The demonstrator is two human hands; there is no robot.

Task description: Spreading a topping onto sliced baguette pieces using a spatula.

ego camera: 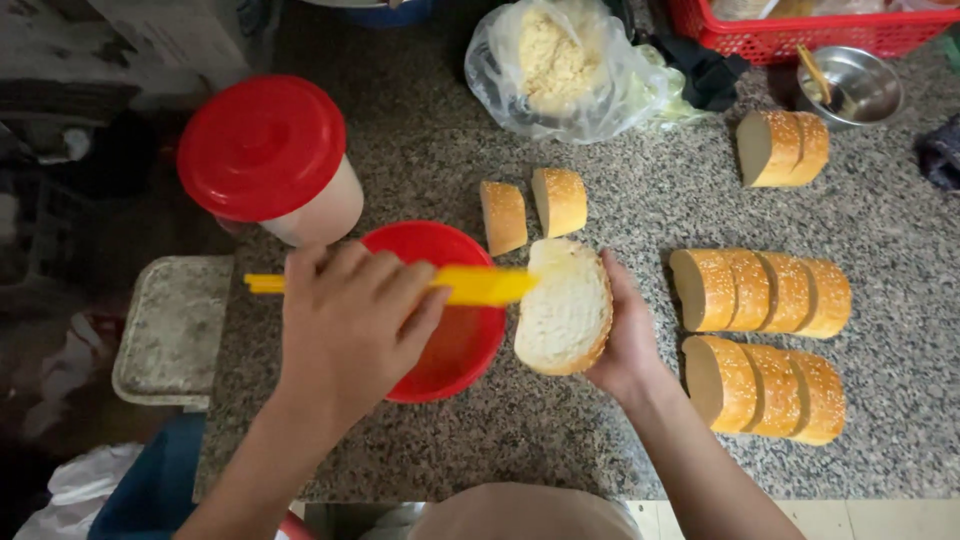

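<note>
Left grip: the left hand (345, 325) is closed around the handle of a yellow spreader (455, 285), knuckles up, over a red bowl (455, 330).
Right grip: the right hand (630, 335) cups a cut bread half (565, 308) from its far side, fingers wrapped on the crust, pale crumb facing up.
Spreader: its long axis runs crosswise, handle end poking out past the left grip, blade tip touching the near edge of the bread half.
Bread half: oval, long axis running away from the person, held just above the bench (560, 440) beside the bowl.
Packages: beyond the left grip stands a pale tub with a round red lid (262, 147); beyond the right grip lies a clear plastic bag (570, 70) holding a yellowish crumbly mass.
Other bread: two short seeded pieces (530, 210) stand just beyond the held half; two rows of seeded slices (765, 340) lie outward of the right grip, another pair (785, 148) farther off.
Far corner: a red basket (800, 35) and a small steel bowl (855, 88).
</note>
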